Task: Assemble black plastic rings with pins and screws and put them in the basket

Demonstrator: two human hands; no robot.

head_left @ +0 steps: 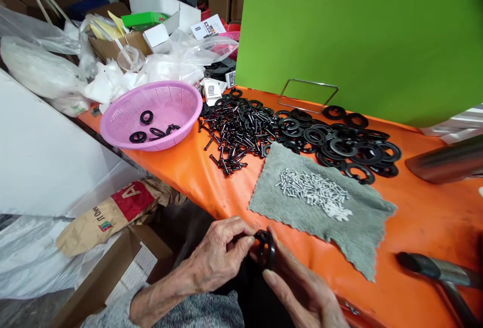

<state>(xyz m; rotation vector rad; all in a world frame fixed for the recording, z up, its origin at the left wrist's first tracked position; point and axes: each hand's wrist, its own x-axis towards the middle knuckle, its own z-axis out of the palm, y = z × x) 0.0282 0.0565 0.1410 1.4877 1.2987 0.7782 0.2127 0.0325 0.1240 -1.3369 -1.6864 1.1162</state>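
Head view: the left hand (221,255) and right hand (298,288) both pinch a black ring (266,250) between them, off the counter (422,217) edge, where a slipping finger could drop it floorward.

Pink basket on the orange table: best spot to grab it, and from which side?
Grip the pink basket by its rolled rim, probably at the near edge facing the table front. The rim flares outward and stands clear there. The far side is crowded by plastic bags, and the right side by the pile of black pins. It sits upright with a few black rings inside, so keep it level.
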